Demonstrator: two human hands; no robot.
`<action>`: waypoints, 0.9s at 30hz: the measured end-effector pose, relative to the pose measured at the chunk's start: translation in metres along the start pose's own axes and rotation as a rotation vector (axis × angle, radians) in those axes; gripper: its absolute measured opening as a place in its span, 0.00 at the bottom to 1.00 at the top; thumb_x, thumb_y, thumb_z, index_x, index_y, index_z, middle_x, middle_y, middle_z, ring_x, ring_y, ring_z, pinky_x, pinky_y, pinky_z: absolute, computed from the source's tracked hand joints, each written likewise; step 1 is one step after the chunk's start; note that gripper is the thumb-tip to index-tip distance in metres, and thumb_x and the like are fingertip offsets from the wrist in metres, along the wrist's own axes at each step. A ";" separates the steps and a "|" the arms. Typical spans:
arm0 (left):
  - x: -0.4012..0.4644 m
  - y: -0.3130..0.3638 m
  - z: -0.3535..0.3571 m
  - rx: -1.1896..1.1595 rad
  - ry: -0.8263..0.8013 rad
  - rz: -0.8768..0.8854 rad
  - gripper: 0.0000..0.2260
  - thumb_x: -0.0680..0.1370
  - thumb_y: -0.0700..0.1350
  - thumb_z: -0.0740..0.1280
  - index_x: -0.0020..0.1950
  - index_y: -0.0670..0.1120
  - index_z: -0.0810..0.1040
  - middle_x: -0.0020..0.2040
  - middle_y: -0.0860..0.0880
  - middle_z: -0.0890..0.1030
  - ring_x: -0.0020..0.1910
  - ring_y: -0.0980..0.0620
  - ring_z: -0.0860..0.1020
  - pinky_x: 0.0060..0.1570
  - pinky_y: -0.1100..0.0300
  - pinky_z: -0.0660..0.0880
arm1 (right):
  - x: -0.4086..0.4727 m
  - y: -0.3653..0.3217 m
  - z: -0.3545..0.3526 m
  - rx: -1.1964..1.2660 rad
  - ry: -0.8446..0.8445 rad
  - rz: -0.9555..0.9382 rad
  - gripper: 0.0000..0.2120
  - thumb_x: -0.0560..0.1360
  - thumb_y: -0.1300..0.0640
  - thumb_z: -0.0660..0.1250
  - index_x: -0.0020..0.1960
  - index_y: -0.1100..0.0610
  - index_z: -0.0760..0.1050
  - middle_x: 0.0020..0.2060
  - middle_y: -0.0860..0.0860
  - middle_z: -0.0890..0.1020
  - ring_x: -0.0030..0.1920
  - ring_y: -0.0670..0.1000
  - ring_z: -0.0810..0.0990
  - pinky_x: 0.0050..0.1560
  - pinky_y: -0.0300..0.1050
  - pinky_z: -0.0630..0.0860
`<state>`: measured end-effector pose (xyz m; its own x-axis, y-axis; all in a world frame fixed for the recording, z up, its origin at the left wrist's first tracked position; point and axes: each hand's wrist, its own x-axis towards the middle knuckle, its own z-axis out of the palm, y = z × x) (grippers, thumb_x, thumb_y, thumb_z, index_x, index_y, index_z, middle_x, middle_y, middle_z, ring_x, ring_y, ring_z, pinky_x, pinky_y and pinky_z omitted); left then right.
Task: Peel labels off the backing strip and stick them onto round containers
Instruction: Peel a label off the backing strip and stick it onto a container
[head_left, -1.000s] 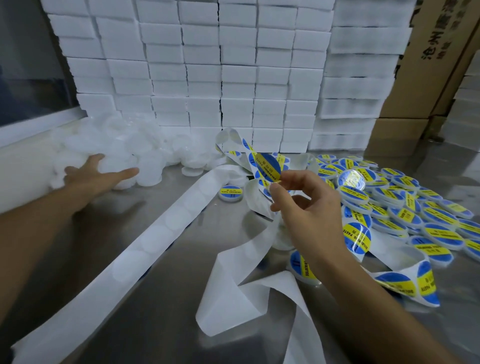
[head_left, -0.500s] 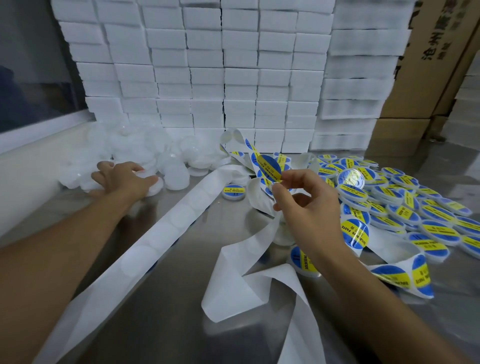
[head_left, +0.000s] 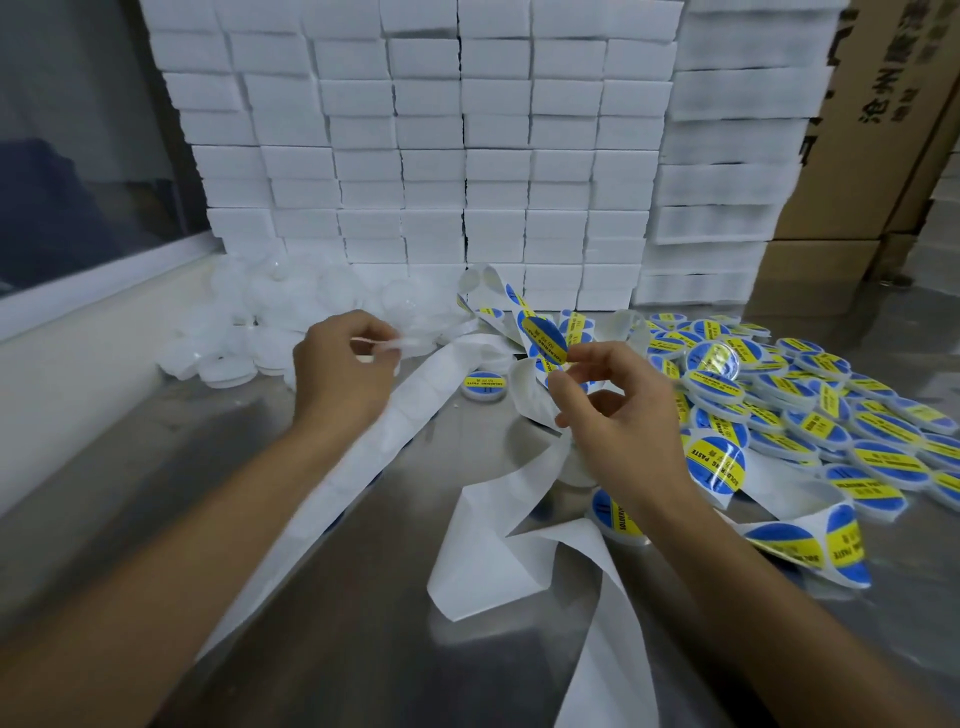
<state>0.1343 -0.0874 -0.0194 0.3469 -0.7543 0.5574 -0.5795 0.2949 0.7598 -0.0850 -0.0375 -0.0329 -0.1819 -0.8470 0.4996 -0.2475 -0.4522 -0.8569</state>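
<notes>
The left hand (head_left: 340, 376) has come off the pile of plain white containers (head_left: 244, 332) and now lifts one blurred container (head_left: 400, 340), fingers curled round it. The right hand (head_left: 618, 415) pinches a blue-and-yellow label (head_left: 545, 340) between thumb and forefinger, above the backing strip (head_left: 498, 530) on the steel table (head_left: 322, 649), with labelled containers (head_left: 810, 410) heaped just right.
</notes>
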 end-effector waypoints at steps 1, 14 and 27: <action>-0.013 0.010 0.002 -0.034 0.009 0.103 0.12 0.72 0.32 0.70 0.37 0.50 0.79 0.42 0.54 0.78 0.45 0.53 0.80 0.44 0.57 0.78 | -0.001 -0.001 0.000 0.023 -0.002 0.014 0.06 0.76 0.55 0.70 0.51 0.46 0.76 0.40 0.48 0.83 0.34 0.54 0.83 0.34 0.40 0.77; -0.083 0.045 0.014 -0.280 -0.172 0.316 0.17 0.70 0.29 0.70 0.52 0.48 0.79 0.52 0.50 0.78 0.45 0.56 0.79 0.37 0.65 0.78 | -0.001 -0.009 0.003 0.392 -0.148 0.222 0.21 0.72 0.61 0.75 0.59 0.46 0.71 0.39 0.57 0.86 0.42 0.61 0.84 0.44 0.50 0.81; -0.075 0.038 0.016 -1.026 -0.397 -0.633 0.04 0.74 0.32 0.69 0.48 0.37 0.80 0.40 0.42 0.86 0.40 0.48 0.85 0.41 0.58 0.82 | -0.004 -0.006 0.006 0.208 -0.028 0.093 0.12 0.74 0.58 0.74 0.52 0.47 0.75 0.41 0.49 0.85 0.36 0.48 0.84 0.34 0.41 0.80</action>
<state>0.0745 -0.0293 -0.0372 0.0063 -1.0000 0.0000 0.5035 0.0032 0.8640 -0.0769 -0.0336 -0.0304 -0.1679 -0.8939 0.4156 -0.0286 -0.4170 -0.9084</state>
